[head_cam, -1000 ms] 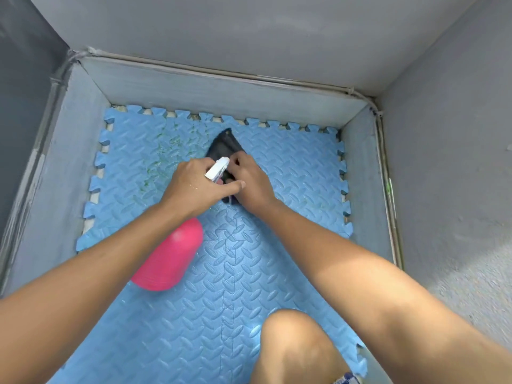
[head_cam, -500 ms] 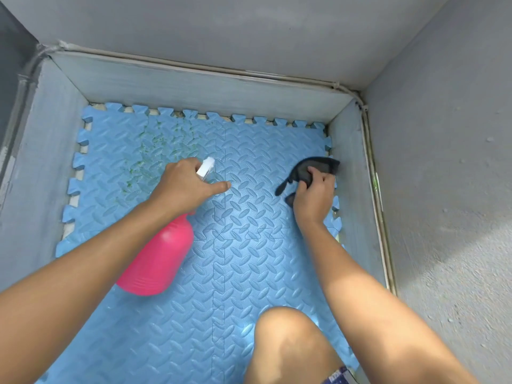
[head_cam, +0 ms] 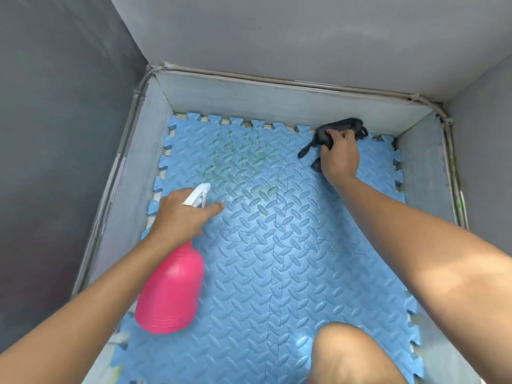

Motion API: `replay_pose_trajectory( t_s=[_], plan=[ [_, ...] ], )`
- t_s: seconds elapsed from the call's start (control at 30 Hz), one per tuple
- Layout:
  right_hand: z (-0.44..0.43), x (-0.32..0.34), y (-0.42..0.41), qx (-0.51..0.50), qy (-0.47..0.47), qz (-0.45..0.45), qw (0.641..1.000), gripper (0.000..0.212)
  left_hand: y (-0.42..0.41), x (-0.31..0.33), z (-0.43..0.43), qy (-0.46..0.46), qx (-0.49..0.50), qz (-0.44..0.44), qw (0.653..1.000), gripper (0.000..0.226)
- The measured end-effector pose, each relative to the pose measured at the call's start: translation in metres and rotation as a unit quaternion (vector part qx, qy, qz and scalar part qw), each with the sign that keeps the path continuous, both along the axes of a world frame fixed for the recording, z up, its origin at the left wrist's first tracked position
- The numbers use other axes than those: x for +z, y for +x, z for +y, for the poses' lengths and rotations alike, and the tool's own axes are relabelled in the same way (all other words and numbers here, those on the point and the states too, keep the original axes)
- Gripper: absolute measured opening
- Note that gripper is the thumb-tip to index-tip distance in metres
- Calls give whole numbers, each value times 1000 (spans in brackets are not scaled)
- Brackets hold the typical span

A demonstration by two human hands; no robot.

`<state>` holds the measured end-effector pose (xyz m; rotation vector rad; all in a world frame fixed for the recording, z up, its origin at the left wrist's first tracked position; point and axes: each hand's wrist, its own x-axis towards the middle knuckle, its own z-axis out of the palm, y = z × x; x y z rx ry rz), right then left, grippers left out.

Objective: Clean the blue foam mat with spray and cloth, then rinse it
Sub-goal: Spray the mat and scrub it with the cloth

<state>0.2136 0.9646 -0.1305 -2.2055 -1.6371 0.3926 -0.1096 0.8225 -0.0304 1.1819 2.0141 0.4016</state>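
The blue foam mat (head_cam: 277, 273) of interlocking tiles covers the floor of a grey walled enclosure. Green grime (head_cam: 238, 159) speckles its far left part. My left hand (head_cam: 180, 214) grips the neck of a pink spray bottle (head_cam: 171, 292) with a white nozzle (head_cam: 198, 196) that points at the grime; the forefinger stretches forward. My right hand (head_cam: 339, 156) is closed on a dark cloth (head_cam: 340, 128) and presses it on the mat's far right corner, near the back wall.
Low grey walls (head_cam: 277, 103) ring the mat on the left, back and right, with taller grey walls behind. My bare knee (head_cam: 349, 353) rests on the mat at the near edge. A thin pipe (head_cam: 454, 173) runs along the right wall's rim.
My right hand has carried the cloth away from the spray nozzle to the mat's far right corner. My left hand keeps the bottle aimed at the grime. The camera has shifted.
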Motion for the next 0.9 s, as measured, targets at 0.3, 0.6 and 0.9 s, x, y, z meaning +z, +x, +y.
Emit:
replay_pose_trajectory(
  t_s=[0.3, 0.6, 0.9],
  plan=[
    [-4, 10, -96, 76, 2, 26, 997, 42, -61, 24, -14, 27, 24, 21, 999, 56],
    [-116, 9, -265, 386, 13, 68, 920, 44, -74, 28, -66, 63, 62, -4, 996, 56],
    [-88, 7, -95, 203, 40, -12, 978, 43, -78, 30, -69, 85, 53, -21, 995, 47]
  ],
)
